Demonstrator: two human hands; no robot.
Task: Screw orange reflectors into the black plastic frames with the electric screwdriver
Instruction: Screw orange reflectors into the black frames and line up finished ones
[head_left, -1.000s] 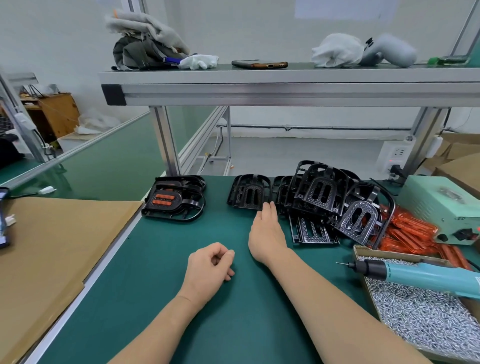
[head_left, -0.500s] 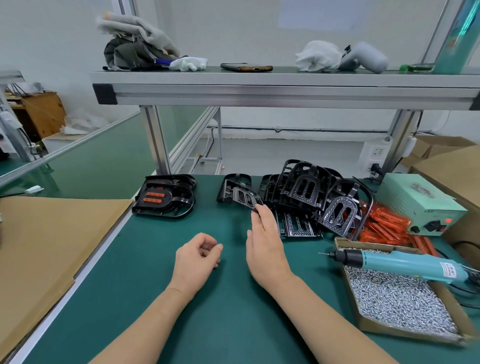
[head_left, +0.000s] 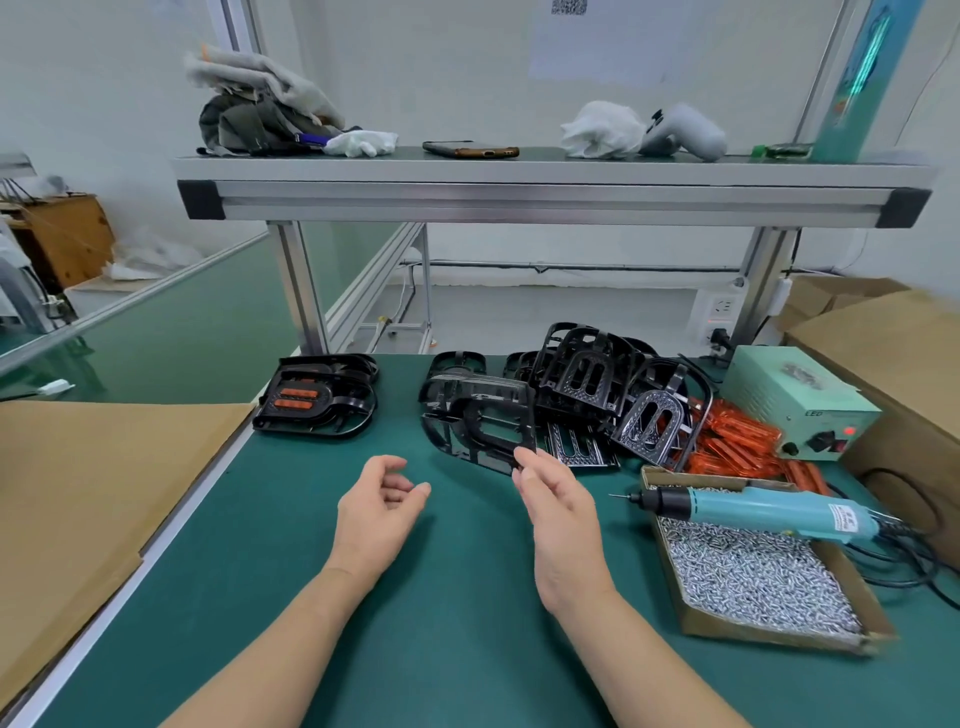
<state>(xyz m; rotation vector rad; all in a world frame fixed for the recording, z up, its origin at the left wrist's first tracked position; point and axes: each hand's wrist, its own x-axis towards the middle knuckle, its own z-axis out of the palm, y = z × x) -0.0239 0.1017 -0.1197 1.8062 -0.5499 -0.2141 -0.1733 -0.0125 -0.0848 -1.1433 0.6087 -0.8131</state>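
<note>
Nearest, the left hand (head_left: 382, 506) hovers over the green table (head_left: 441, 649) with fingers loosely curled and nothing in them. Beside it, the right hand (head_left: 558, 512) pinches the near right corner of a black frame (head_left: 480, 421) between thumb and fingertips, and the frame stands tilted up off the table.

The frame looks like a light, stiff plastic moulding with open slots and thin ribs. One corner pinch will likely let it swing, so a grip along its thicker outer rim, with the left hand steadying the opposite edge, seems safer. The plastic looks smooth, and the thin ribs could flex or crack under hard pressure.

To the right, the screwdriver (head_left: 753, 509) rests across a cardboard box (head_left: 769, 631) of screws (head_left: 748, 571). Farther back lie the pile of frames (head_left: 597, 379) and, just beside it, the orange reflectors (head_left: 737, 441), small and probably brittle. At far left sits a finished frame (head_left: 317, 397) with two reflectors fitted.
</note>
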